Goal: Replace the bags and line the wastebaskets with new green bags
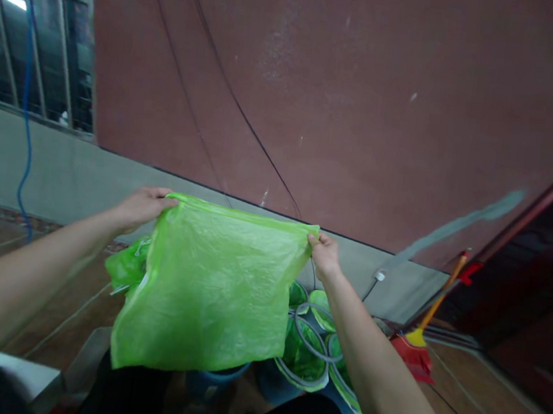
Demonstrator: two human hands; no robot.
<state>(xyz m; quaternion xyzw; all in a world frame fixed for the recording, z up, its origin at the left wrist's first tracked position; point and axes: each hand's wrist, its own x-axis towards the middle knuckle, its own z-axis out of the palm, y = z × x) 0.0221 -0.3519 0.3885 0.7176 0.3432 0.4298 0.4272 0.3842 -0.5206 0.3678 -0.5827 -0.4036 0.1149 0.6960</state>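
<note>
A bright green plastic bag hangs stretched out flat in front of me, held by its two upper corners. My left hand pinches the top left corner, and my right hand grips the top right one. Partly hidden under the bag's lower edge is a blue bin. To the right, beneath my right forearm, stand several bins lined with green bags, each with a grey ring around its mouth. Another bundle of green plastic shows behind the bag's left side.
A broom with red bristles leans by the dark doorway at right. A white box lies at lower left. A blue cable hangs by the barred window, and a plug sits in the wall.
</note>
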